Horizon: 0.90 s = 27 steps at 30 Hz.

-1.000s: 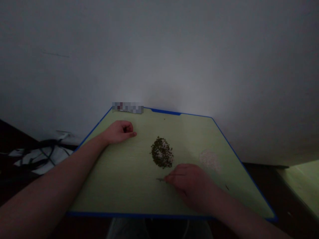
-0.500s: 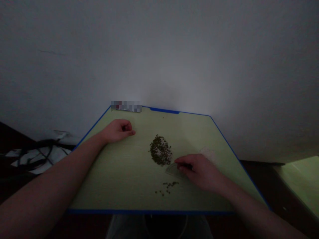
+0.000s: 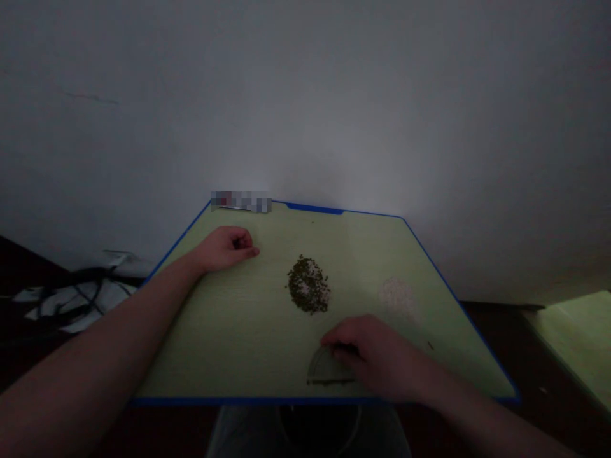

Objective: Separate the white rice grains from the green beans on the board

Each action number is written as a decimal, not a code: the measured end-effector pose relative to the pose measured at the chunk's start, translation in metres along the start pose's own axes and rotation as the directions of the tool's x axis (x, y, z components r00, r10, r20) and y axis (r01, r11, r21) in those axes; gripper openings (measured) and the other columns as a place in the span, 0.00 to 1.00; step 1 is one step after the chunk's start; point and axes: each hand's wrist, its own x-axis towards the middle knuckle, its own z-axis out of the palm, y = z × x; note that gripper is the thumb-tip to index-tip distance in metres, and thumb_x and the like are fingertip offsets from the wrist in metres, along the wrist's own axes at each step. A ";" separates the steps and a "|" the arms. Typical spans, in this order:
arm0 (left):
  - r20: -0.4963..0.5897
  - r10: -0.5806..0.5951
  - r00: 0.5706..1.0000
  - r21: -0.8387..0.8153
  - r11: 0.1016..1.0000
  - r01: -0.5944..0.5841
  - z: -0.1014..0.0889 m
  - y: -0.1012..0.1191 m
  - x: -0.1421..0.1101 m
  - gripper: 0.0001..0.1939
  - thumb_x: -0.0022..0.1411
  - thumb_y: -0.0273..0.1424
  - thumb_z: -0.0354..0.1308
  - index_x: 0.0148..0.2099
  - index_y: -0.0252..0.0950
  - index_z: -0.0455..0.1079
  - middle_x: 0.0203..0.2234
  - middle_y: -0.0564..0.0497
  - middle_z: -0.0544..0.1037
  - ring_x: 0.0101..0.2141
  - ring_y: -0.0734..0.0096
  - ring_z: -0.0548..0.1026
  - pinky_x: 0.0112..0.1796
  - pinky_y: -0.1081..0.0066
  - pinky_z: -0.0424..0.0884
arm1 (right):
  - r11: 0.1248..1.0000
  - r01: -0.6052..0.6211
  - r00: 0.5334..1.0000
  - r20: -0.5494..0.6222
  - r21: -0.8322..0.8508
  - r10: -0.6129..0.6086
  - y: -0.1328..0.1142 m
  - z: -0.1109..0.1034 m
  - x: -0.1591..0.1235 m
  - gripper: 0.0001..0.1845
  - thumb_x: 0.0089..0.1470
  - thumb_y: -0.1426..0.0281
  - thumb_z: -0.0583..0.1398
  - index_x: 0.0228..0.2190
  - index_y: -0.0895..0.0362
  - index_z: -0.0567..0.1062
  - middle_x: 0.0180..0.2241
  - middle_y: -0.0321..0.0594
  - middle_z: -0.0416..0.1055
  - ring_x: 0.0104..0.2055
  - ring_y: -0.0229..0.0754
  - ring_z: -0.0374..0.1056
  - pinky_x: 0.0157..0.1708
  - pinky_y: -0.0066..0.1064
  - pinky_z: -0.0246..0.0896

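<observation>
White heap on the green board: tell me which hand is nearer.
Right hand is nearer, below and left of the white heap. Left hand lies far left, past the green bean pile.

Your right hand (image 3: pixel 377 356) hides part of the clear piece (image 3: pixel 327 367); the blurred patch (image 3: pixel 241 201) on the board's (image 3: pixel 229 337) far edge can't be read; the grains in the dark heap (image 3: pixel 308 285) are too small to tell apart.

**1 Head-Worn View, Facing Forward and Down**

The 1 camera sits on the person's head, close above a green board (image 3: pixel 248 331) and facing far toward a white wall (image 3: pixel 305 108). The left forearm (image 3: pixel 105 318) and right forearm (image 3: pixel 458 375) enter from the near edge.
</observation>
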 end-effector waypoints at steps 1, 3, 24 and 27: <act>0.000 0.001 1.000 0.003 1.000 -0.001 0.000 0.000 0.000 0.15 0.51 0.43 0.59 0.26 0.36 0.65 0.19 0.56 0.66 0.22 0.76 0.63 0.25 0.73 0.60 | 1.000 -0.018 1.000 -0.019 0.015 0.018 0.000 0.003 -0.005 0.15 0.52 0.81 0.56 0.33 0.53 0.80 0.31 0.34 0.78 0.33 0.38 0.72 0.33 0.26 0.61; -0.001 -0.003 1.000 0.005 1.000 0.003 0.000 0.000 0.000 0.15 0.51 0.43 0.59 0.26 0.36 0.65 0.19 0.56 0.66 0.22 0.76 0.63 0.25 0.73 0.60 | 0.998 -0.051 0.997 -0.063 0.044 0.054 0.001 0.010 -0.016 0.15 0.52 0.80 0.56 0.33 0.53 0.80 0.32 0.35 0.78 0.34 0.39 0.73 0.34 0.27 0.61; -0.002 0.013 1.000 0.004 1.000 -0.012 0.001 -0.005 0.001 0.15 0.52 0.43 0.59 0.26 0.36 0.66 0.19 0.56 0.66 0.23 0.75 0.64 0.25 0.73 0.60 | 0.994 0.103 0.994 -0.043 0.040 -0.101 -0.011 0.019 0.005 0.19 0.54 0.79 0.56 0.43 0.55 0.79 0.40 0.40 0.79 0.42 0.43 0.73 0.44 0.32 0.63; -0.002 0.001 1.000 -0.017 1.000 -0.001 0.002 -0.003 0.002 0.15 0.51 0.42 0.60 0.26 0.36 0.65 0.19 0.56 0.66 0.22 0.75 0.64 0.25 0.73 0.60 | 0.995 0.047 0.997 -0.058 0.091 -0.042 -0.003 0.018 -0.011 0.18 0.55 0.78 0.56 0.43 0.54 0.79 0.40 0.39 0.79 0.42 0.42 0.73 0.44 0.31 0.63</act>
